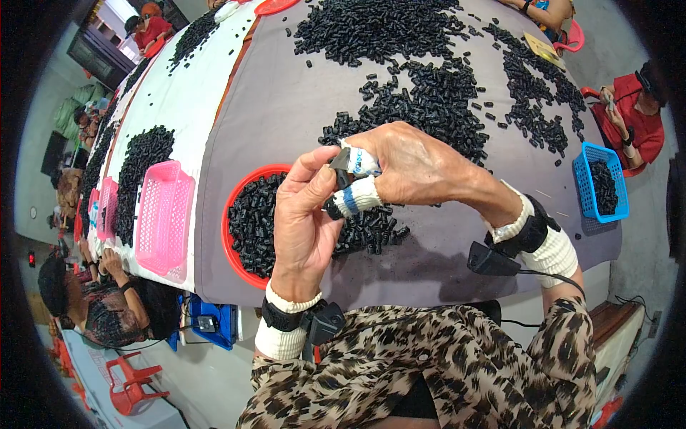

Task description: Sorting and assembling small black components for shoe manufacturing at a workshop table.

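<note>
My left hand (pixel 304 218) and my right hand (pixel 421 161) meet above the table's near edge. Between the left thumb and fingertips is pinched a small black part (pixel 341 178), much like the loose ones around it. White wraps with blue marks cover the right thumb (pixel 357 196) and index finger (pixel 362 161). Those two fingers close at the same black part, and a small grey pointed piece (pixel 341 159) shows by the index fingertip; whether it is a blade I cannot tell. Just left of my left hand is a red round basin (pixel 229 247) full of short black cylindrical parts.
Heaps of black parts (pixel 421 96) cover the grey cloth (pixel 243 121) beyond my hands. A pink basket (pixel 163 214) stands left, a blue basket (pixel 618 182) with black parts right. People sit around; a red-shirted person (pixel 632 114) is at the right.
</note>
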Tool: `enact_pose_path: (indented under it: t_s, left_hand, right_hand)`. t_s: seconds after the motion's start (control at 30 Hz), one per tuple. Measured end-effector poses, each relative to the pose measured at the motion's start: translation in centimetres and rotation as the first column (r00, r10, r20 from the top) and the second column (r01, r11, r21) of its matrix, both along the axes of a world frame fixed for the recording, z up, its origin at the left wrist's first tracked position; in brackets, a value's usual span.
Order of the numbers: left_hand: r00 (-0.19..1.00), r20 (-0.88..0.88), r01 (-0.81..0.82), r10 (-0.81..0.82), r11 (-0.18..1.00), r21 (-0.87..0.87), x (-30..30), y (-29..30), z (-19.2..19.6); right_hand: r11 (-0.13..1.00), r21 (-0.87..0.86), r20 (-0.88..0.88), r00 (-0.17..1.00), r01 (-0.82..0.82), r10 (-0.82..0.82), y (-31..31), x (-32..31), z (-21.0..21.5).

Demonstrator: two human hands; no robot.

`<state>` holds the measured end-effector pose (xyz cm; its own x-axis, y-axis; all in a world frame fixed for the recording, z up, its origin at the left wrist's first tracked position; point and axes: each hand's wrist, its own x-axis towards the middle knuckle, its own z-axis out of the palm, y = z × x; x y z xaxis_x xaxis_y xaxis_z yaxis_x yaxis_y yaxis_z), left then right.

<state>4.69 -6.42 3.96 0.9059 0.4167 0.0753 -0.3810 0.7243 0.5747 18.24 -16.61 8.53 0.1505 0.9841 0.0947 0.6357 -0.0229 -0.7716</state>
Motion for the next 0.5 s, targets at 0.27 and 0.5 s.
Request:
enact_pose_path:
  t_s: [0.27, 0.5]
  left_hand:
    - [0.999, -0.035, -0.025, 0.025, 1.0, 0.01, -0.02, 0.09, -0.03]
    - [0.998, -0.063, -0.032, 0.032, 0.999, -0.001, 0.03, -0.05, -0.1]
  right_hand:
    - [0.999, 0.05, -0.072, 0.997, 0.006, -0.002, -0.01, -0.26, 0.25]
    - [0.999, 0.037, -0.074, 0.997, -0.006, 0.009, -0.25, -0.25, 0.2]
